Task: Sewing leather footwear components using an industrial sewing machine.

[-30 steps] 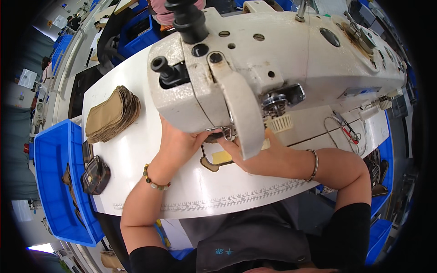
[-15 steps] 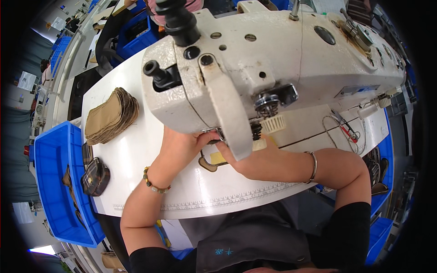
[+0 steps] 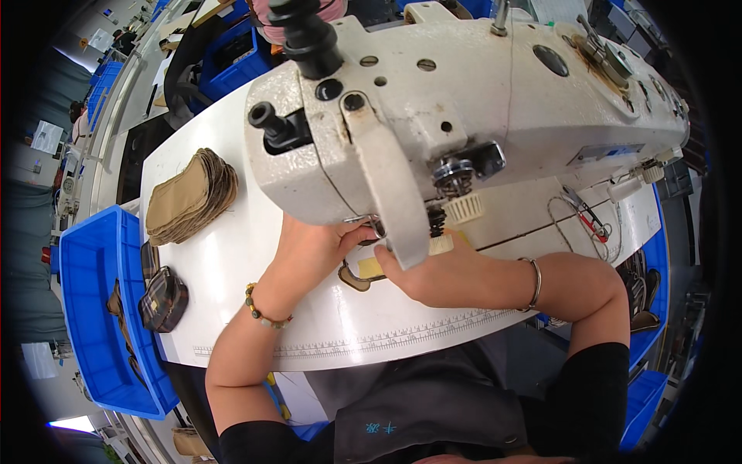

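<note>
Under the head of a white sewing machine (image 3: 417, 100), a small brown fabric piece with a dark edge (image 3: 355, 279) lies partly hidden by my hands. My left hand (image 3: 309, 246) is closed, its thumb and finger pinching a dark edge of the work beside the needle area. Opposite it, my right hand (image 3: 437, 274) rests by the work, thumb bent close to the left fingertips. The machine's white lever covers most of my right fingers. A yellow patch (image 3: 371, 267) shows between the hands. The needle itself is hidden.
A stack of brown fabric pieces (image 3: 192, 196) stands at the left on the white table (image 3: 232, 286). Left of it are a dark plaid pouch (image 3: 164, 300) and a blue bin (image 3: 104, 309). Red-handled snips (image 3: 591, 223) lie at the right. A ruler strip (image 3: 371, 337) follows the front edge.
My right thumb has drawn slightly away from the left fingertips, baring a little gap. The left hand keeps its pinch. The view has shifted very slightly.
</note>
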A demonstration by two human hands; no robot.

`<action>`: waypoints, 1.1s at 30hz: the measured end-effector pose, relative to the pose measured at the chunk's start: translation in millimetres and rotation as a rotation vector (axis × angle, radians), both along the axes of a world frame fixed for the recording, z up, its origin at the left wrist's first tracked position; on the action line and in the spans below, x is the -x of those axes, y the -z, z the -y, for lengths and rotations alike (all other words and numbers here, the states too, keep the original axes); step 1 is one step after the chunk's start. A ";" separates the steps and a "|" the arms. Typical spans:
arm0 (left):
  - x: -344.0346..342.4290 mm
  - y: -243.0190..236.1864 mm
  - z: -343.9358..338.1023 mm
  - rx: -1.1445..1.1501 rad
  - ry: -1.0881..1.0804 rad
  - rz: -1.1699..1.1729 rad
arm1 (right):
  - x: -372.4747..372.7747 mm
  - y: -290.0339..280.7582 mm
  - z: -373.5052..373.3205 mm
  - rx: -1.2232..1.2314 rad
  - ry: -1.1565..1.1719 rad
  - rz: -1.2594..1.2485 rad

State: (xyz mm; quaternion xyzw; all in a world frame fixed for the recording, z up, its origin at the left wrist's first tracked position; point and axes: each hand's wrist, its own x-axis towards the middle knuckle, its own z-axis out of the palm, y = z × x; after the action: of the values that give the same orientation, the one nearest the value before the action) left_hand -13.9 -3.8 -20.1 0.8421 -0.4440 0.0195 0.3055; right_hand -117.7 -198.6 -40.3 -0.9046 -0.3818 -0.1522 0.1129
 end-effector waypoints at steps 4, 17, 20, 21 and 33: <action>2.3 -7.0 4.9 -0.012 -0.001 0.080 | -5.1 33.5 4.7 0.123 0.059 0.146; 0.9 4.9 1.4 -0.055 0.000 0.170 | -12.2 28.3 7.6 -0.053 0.143 0.103; -0.3 0.8 4.0 -0.089 -0.096 0.177 | -16.2 17.9 10.3 -0.149 0.144 0.119; -1.0 1.9 3.0 -0.132 -0.136 0.115 | -16.7 16.5 10.9 -0.253 0.128 0.048; 3.6 -7.4 8.4 -0.103 -0.157 0.209 | -11.3 26.1 7.8 -0.141 0.108 0.006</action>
State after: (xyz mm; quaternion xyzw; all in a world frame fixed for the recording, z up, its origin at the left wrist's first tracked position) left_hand -17.5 -12.3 -12.7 0.8822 -0.4066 0.1082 0.2115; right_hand -106.4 -206.5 -66.3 -0.9132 -0.3213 -0.1873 0.1666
